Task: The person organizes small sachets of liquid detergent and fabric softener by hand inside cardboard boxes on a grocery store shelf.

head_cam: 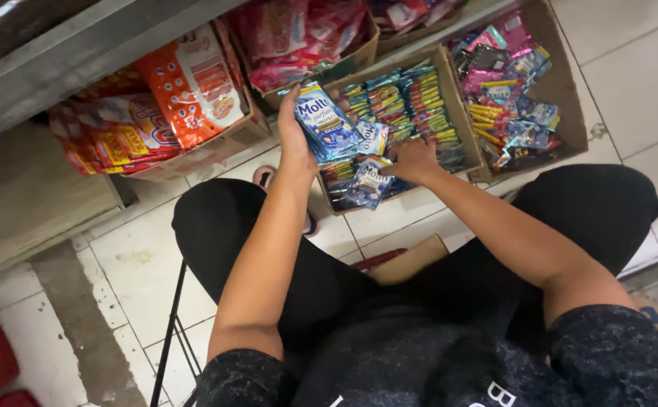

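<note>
My left hand (293, 134) is raised over a cardboard box (456, 105) and grips a stack of blue sachets (324, 120), fanned upright. My right hand (413, 160) reaches into the near end of the same box, its fingers on loose blue sachets (367, 181) lying there. The far part of the box is packed with rows of green and multicoloured sachets (408, 102). I sit low, with my knees in black trousers on either side of the box.
A second cardboard box (566, 98) of pink, yellow and blue sachets stands to the right. Orange packets (186, 83) fill a box under a grey shelf (80, 45) at left. Pink packets (299, 38) sit behind. White tiled floor (630, 68) surrounds them.
</note>
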